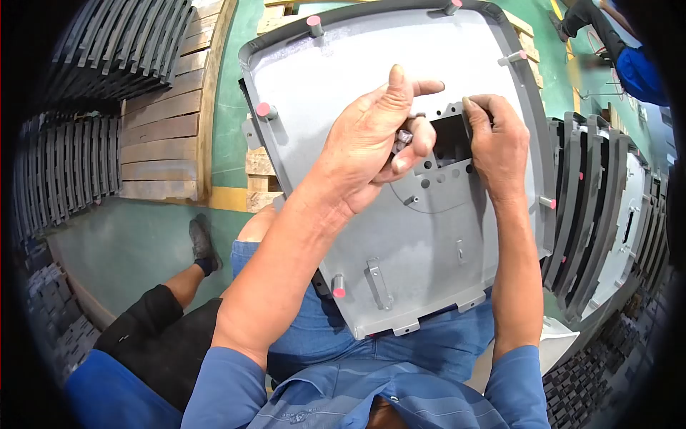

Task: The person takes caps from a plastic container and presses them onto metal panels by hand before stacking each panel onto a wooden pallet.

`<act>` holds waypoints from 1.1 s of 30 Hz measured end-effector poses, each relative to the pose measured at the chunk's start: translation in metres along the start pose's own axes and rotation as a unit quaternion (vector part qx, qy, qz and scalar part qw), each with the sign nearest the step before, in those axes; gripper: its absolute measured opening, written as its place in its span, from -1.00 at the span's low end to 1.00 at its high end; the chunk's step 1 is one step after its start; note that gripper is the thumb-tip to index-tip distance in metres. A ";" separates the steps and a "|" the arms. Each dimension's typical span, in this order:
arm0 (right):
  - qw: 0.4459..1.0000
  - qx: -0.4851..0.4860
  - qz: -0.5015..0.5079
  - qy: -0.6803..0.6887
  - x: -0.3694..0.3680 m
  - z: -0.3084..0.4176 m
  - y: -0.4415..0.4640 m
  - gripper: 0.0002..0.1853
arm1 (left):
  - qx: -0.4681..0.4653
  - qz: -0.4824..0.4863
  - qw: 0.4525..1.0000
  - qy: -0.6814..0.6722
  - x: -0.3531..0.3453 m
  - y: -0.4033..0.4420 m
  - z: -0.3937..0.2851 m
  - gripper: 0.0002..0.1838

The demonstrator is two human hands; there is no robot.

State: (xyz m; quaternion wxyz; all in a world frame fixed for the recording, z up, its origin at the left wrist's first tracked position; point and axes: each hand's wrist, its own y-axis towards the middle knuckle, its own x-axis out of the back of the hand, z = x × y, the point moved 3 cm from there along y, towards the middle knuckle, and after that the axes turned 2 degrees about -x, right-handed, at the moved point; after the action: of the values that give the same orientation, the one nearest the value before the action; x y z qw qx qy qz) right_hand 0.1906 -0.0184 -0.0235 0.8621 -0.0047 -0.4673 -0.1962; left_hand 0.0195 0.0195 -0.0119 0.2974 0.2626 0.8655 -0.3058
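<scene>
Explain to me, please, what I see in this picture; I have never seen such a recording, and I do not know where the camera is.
There is no machine here: a person works with two bare hands. The only picture comes from a camera worn on the head, looking forward and down, so the arms rise from the bottom. Before the person is a large grey panel with a raised rim and pink-tipped posts. The left hand has small metal pieces within its curled fingers. The right hand is at the edge of a rectangular opening; whether it pinches something is unclear.
</scene>
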 end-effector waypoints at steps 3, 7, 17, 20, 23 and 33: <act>0.999 0.022 -0.023 0.016 -0.004 0.003 0.001 -0.93 | -0.016 0.009 1.000 0.013 0.002 -0.001 -0.004 -0.36; 0.999 0.026 -0.008 0.027 0.003 -0.002 -0.001 -0.94 | -0.040 0.032 0.999 -0.006 0.002 -0.004 0.001 -0.36; 0.971 -0.081 0.137 0.176 0.047 0.071 -0.015 -0.73 | -0.038 0.056 0.998 0.014 0.004 -0.016 -0.005 -0.38; 0.960 -0.057 0.143 0.233 0.035 0.097 -0.027 -0.78 | -0.049 0.050 0.997 0.019 0.003 -0.018 -0.006 -0.42; 0.952 -0.053 0.136 0.269 0.025 0.111 -0.028 -0.89 | -0.044 0.049 0.997 0.043 0.009 -0.025 -0.013 -0.43; 0.982 -0.116 0.133 0.070 -0.010 0.082 -0.013 -0.84 | -0.135 -0.150 0.967 -0.156 0.071 -0.020 -0.039 -0.66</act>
State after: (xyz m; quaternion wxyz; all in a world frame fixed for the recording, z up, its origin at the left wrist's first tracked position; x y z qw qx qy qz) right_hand 0.1154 -0.0110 0.0120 0.9047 -0.1530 -0.3749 -0.1325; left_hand -0.0554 0.0519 -0.0278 0.4119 0.0359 0.8711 -0.2649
